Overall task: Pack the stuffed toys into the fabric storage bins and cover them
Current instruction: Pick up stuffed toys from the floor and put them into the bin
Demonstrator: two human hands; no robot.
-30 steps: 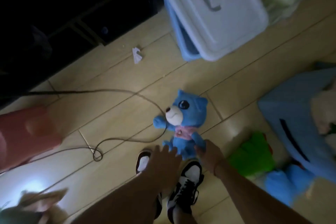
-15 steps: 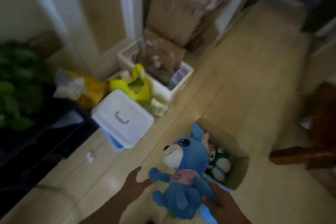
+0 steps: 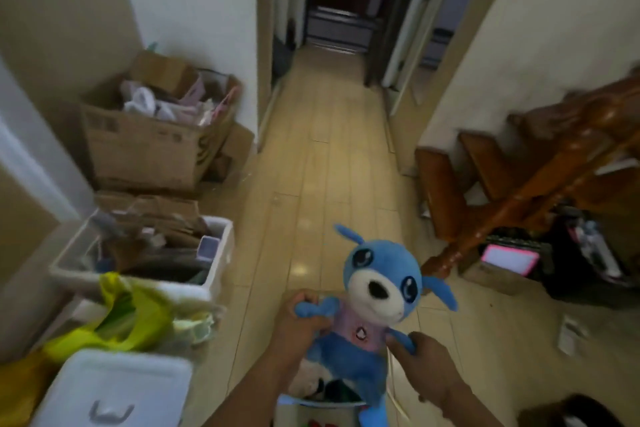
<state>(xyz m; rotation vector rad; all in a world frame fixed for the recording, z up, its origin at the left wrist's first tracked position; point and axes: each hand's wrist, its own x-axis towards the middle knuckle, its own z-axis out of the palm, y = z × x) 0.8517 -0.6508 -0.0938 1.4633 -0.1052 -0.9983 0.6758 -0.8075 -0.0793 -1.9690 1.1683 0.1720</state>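
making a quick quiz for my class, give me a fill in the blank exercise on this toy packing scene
1. The stuffed toy held in both hands is mostly ____ in colour.
2. The left hand grips one of the toy's ____.
3. The right hand is ____ on the toy's other arm.
4. The big box by the wall is made of ____.

Missing words: blue; arms; closed; cardboard

Floor strip (image 3: 322, 184) ahead open; cardboard box (image 3: 145, 146), white crate (image 3: 218, 253) crowd left, wooden stairs (image 3: 519, 184) right.
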